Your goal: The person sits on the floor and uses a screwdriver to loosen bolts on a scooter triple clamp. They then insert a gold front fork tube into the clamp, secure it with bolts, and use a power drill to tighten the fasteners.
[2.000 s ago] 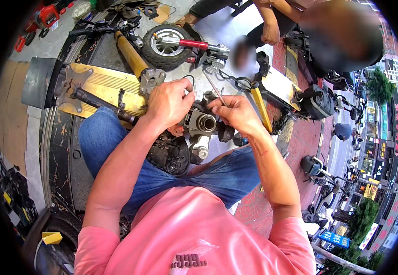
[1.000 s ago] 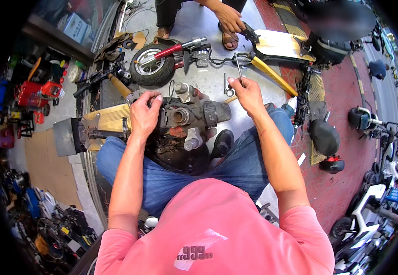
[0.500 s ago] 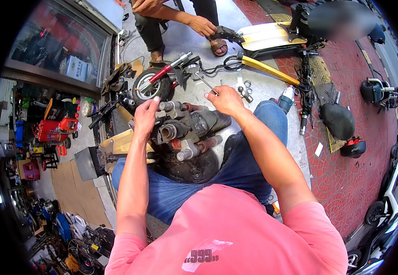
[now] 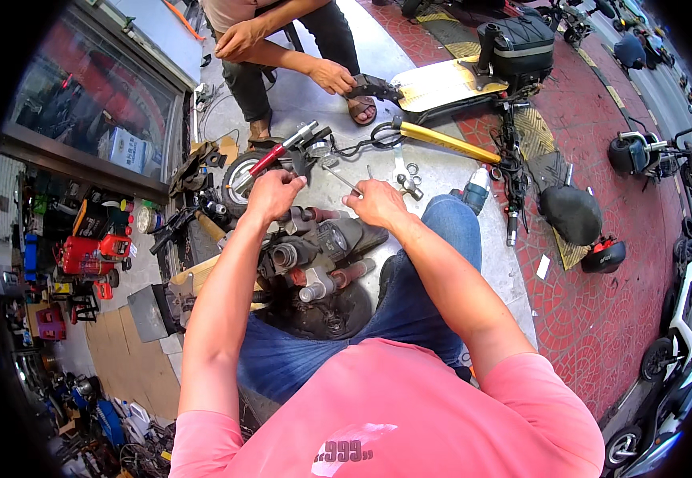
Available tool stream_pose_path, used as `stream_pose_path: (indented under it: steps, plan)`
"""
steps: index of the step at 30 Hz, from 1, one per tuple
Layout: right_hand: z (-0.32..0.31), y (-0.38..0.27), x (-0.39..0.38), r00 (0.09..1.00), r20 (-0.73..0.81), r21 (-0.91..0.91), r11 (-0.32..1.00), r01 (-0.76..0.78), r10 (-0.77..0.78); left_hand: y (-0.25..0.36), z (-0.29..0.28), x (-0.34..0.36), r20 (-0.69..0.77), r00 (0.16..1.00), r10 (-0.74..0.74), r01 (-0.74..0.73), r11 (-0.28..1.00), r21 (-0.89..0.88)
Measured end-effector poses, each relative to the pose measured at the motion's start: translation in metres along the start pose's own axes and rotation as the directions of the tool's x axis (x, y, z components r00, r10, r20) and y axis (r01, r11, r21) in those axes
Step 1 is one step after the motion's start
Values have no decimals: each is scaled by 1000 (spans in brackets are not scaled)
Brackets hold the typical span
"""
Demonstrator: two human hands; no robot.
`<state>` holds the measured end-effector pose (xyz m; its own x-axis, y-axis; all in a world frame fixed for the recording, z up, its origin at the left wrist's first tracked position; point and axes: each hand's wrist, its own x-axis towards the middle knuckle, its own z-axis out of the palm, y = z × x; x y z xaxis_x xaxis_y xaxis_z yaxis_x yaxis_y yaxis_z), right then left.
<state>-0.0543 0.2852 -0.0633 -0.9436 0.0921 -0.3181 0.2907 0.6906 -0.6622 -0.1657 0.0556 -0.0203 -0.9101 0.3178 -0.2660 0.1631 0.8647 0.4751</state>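
Steel rod (image 4: 344, 180), pinched by right hand (image 4: 378, 204) above fork assembly (image 4: 286, 255), now nearer curled left hand (image 4: 275, 195) (contents unclear); working gap narrowed.

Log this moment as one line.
left hand: near dark mechanical assembly | right hand: holding slim metal rod | teal power tool: beside right knee

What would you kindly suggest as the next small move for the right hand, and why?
Perhaps turn the thin silver metal rod toward the dark grey metal assembly with reddish tubes: the right hand grips the rod, yet its free end points away from that assembly, which lies close by.
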Motion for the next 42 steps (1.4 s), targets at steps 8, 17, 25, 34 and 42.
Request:
stream_pose_path:
  steps: [8, 17, 25, 34, 42]
  plan:
    - [5, -10, -4, 997, 26, -86, 994, 71, -69, -2, 4, -6, -149, 988, -30, 24, 999, -37]
    - [-7, -13, -22, 943, -202, -13, 964, 266, -263, -14, 14, 2, -213, 977, -13, -5, 996, -84]
    - [-5, -29, -32, 551, -220, -371, 591, 716, -805, -12, 11, 4, -99, 990, -97, 77, 979, -187]
    - [-16, -34, -20, 593, -94, -433, 569, 699, -800, -12, 10, 4, -99, 992, -79, 60, 982, -178]
    - [-36, -45, 10, 657, -122, -331, 654, 680, -744, -13, 10, 1, -79, 992, -103, 87, 980, -178]
